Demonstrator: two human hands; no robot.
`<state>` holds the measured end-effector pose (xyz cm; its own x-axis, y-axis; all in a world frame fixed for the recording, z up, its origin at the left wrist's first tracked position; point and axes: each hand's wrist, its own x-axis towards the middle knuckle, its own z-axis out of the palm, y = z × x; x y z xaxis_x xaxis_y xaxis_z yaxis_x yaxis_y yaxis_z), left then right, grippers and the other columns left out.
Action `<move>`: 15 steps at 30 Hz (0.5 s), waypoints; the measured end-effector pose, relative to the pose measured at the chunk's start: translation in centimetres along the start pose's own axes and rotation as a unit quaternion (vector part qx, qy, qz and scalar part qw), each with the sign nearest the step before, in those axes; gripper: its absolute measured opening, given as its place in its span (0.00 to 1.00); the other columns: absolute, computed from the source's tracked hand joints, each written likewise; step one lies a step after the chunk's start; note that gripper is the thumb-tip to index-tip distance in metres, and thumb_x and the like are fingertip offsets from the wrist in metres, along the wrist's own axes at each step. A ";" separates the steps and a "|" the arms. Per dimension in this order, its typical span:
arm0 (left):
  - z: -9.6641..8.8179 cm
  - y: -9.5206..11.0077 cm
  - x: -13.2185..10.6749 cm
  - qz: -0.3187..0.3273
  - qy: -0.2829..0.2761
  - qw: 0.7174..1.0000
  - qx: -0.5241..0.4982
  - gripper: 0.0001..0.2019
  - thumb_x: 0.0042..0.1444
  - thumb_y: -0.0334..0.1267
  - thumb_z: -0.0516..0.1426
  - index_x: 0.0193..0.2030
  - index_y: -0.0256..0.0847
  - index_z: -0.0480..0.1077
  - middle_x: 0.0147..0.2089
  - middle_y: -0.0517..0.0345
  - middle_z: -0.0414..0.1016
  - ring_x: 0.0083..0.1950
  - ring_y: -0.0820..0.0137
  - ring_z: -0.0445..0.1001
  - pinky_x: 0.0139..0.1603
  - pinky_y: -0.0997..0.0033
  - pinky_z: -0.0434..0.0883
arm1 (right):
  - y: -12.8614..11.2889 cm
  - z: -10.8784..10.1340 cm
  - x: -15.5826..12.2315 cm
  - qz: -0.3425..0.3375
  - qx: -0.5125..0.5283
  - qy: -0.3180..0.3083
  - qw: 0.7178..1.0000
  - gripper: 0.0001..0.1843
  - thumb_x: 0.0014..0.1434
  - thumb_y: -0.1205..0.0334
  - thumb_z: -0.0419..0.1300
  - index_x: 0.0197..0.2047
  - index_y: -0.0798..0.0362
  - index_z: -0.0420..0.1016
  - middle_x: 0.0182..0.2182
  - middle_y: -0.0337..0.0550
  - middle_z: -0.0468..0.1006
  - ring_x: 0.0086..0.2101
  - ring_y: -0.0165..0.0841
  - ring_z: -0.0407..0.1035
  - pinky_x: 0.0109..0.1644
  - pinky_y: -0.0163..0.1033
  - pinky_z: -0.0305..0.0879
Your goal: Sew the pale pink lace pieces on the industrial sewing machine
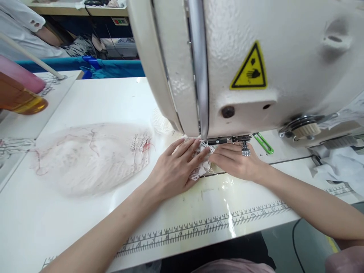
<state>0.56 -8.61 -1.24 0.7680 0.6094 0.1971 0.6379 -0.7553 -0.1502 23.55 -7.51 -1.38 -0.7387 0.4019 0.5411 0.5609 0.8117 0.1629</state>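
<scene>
White lace fabric (200, 171) lies under the needle area of a sewing machine (236, 106). My left hand (174, 170) rests flat on the lace, fingers spread and pointing toward the machine. Close to the lace's right edge, my right hand (236, 161) has its fingers bent and pressed together, with the fingertips at the fabric. A dark metal attachment (222, 141) passes just above the right fingers. The needle tip is hidden behind the machine head.
Sheer white fabric with loose reddish threads (99, 159) spreads over the left of the table. Green thread snips (263, 143) lie right of the needle area. A printed ruler (207, 225) runs along the front edge. Thread cones (21, 94) stand at left; another person's sleeve (24, 17) is behind.
</scene>
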 end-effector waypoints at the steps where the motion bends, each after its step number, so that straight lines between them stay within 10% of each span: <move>1: 0.0 0.0 0.0 0.000 0.000 1.000 0.000 0.31 0.57 0.45 0.55 0.67 0.38 0.58 0.61 0.45 0.69 0.65 0.53 0.63 0.64 0.50 0.62 | 0.0 -0.1 0.0 0.008 0.000 -0.007 1.000 0.13 0.61 0.76 0.52 0.38 0.50 0.73 0.30 0.33 0.78 0.34 0.25 0.70 0.30 0.35 0.56; 15: -0.3 0.1 0.1 0.050 0.128 0.990 -0.024 0.12 0.64 0.32 0.50 0.48 0.32 0.72 0.52 0.49 0.77 0.55 0.64 0.75 0.59 0.61 0.72 | -1.0 1.1 -0.5 0.013 0.091 -0.039 0.995 0.14 0.61 0.75 0.54 0.44 0.48 0.74 0.41 0.34 0.81 0.45 0.28 0.72 0.51 0.39 0.68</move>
<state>0.67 -8.76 -0.92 0.7830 0.4548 0.4244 0.5516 -0.8229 -0.1359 22.93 -8.07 -2.69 -0.7557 0.4494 0.4764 0.5079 0.8614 -0.0069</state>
